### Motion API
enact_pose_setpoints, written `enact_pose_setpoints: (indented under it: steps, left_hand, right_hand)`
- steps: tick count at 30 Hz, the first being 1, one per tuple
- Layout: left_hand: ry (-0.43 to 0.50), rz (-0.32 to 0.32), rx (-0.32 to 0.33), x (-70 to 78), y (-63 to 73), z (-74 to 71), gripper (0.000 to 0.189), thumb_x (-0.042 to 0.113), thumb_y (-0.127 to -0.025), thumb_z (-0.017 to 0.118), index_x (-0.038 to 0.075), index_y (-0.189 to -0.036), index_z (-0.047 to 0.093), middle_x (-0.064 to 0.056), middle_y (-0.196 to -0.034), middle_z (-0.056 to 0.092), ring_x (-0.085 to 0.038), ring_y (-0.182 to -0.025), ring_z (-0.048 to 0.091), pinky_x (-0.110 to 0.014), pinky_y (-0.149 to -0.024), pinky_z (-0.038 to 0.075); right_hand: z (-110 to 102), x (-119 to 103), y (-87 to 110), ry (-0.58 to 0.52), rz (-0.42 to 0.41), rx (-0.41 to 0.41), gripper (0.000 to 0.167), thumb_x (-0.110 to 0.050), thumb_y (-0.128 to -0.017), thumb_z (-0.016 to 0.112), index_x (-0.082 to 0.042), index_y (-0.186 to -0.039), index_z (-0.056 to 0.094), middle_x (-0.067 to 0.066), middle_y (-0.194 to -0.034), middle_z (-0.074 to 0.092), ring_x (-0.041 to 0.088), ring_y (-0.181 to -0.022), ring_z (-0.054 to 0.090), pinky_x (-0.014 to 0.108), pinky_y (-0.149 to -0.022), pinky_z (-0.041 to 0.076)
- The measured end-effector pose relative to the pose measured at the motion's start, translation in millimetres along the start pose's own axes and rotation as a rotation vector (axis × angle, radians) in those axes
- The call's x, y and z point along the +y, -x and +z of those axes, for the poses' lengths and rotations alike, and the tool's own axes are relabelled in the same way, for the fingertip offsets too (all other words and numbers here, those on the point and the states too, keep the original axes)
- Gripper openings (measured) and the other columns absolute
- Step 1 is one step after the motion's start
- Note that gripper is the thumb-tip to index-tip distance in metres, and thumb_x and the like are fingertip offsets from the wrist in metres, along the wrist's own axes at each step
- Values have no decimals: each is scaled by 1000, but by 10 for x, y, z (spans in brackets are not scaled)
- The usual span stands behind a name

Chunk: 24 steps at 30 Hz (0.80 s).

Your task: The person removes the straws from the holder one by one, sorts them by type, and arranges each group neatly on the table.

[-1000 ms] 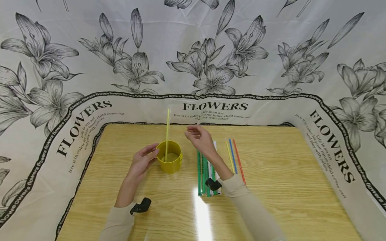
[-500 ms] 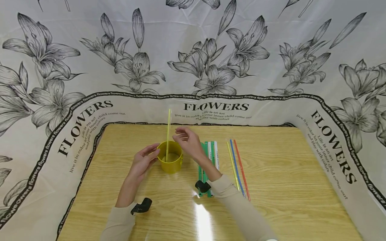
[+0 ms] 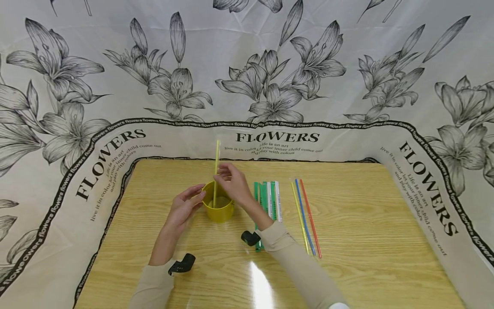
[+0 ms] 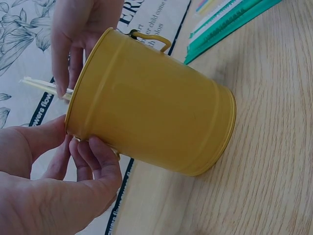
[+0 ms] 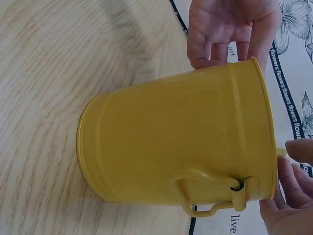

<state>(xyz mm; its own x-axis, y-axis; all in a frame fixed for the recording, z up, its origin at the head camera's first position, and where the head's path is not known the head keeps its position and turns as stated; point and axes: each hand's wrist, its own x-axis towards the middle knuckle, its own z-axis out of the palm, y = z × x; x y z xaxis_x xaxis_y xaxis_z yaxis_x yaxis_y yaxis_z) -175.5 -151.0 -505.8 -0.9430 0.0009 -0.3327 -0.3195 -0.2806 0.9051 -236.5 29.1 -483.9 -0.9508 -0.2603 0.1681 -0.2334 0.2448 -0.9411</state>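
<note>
A yellow metal pail (image 3: 220, 214) with small loop handles stands upright on the table. My left hand (image 3: 184, 210) grips it at its left side, thumb at the rim and fingers against the outer wall, as the left wrist view shows. A yellow straw (image 3: 217, 156) in a clear wrapper stands in the pail, tall above the rim. My right hand (image 3: 233, 184) is over the pail's right rim and pinches the straw between thumb and fingers just above the opening. In the right wrist view a short bit of the straw (image 5: 281, 152) shows by the fingertips.
Right of the pail lie several green and white wrapped strips (image 3: 272, 199), partly under the right forearm. Further right lie a yellow straw (image 3: 298, 206), a blue straw (image 3: 304, 212) and a red straw (image 3: 310, 214). A flower-printed cloth (image 3: 270, 103) hangs behind the wooden table (image 3: 359, 223).
My right hand has moved left and slightly down, from above the strips to the straw in the pail, and now pinches it. The left hand has stayed on the pail.
</note>
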Motion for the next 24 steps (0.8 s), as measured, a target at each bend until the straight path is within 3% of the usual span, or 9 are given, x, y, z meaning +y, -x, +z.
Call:
enact_pose_setpoints:
  steps: [8,15,24]
  left_hand:
    - [-26,0,8,-16,-7,-5,44,7,-104,62,0,-146,54,-10,-143,53,-16,-117,62,-26,-94,54]
    - [-34,-18,7,-17,-4,0,44,8,-103,63,1,-146,55,-10,-145,52,-20,-122,58,-29,-98,53]
    - [-26,-16,15,-19,-17,4,44,6,-103,63,1,-145,55,-12,-142,52,-20,-118,58,-21,-88,53]
  right_hand:
    - [4,6,-17,6,-5,26,31,-4,-99,69,5,-128,62,18,-112,69,30,-104,67,32,-95,55]
    - [-138,-15,58,-1,-49,69,24,-8,-100,69,4,-120,68,16,-110,70,29,-103,67,32,-94,56]
    - [-367,-35,103,-139,-46,96,24,-5,-101,66,7,-122,66,23,-108,67,40,-101,67,38,-87,60]
